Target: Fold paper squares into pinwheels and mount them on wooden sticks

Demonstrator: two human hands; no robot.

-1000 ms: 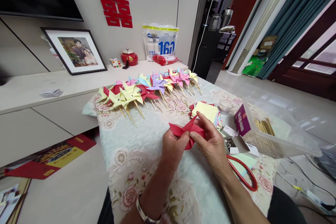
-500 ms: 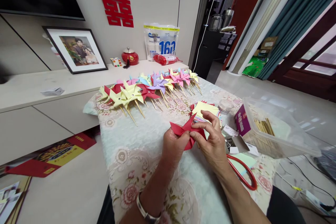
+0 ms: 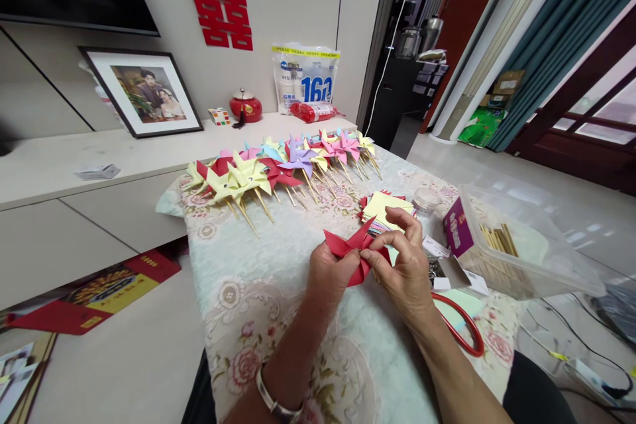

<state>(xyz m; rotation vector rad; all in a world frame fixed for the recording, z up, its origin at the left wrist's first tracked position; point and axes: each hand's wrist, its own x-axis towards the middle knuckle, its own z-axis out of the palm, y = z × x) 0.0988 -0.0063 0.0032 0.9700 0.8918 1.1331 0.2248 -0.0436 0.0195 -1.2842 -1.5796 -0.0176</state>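
Note:
Over the table's near middle, a red paper pinwheel (image 3: 360, 244) with folded blades is held up between both hands. My left hand (image 3: 330, 273) grips it from the left, thumb pressed near its centre. My right hand (image 3: 400, 262) is pinched at the centre too, with index finger and thumb together and the other fingers raised. Whether a small fastener sits in that pinch is hidden. Just behind the hands lies a stack of coloured paper squares (image 3: 385, 204), yellow on top. A small open box of metal fasteners (image 3: 436, 270) is to the right of my right hand.
Several finished pinwheels on sticks (image 3: 298, 158) lie along the table's far edge. At right stands a clear plastic tub (image 3: 541, 258) holding wooden sticks (image 3: 499, 240). Red-handled scissors (image 3: 470, 338) lie near my right forearm, and a round clear container (image 3: 427, 201) beside the paper stack.
The right fingers have shifted slightly at the pinwheel's centre, the raised ones bending a little. Both hands keep hold of the red pinwheel, and the view has moved very slightly.

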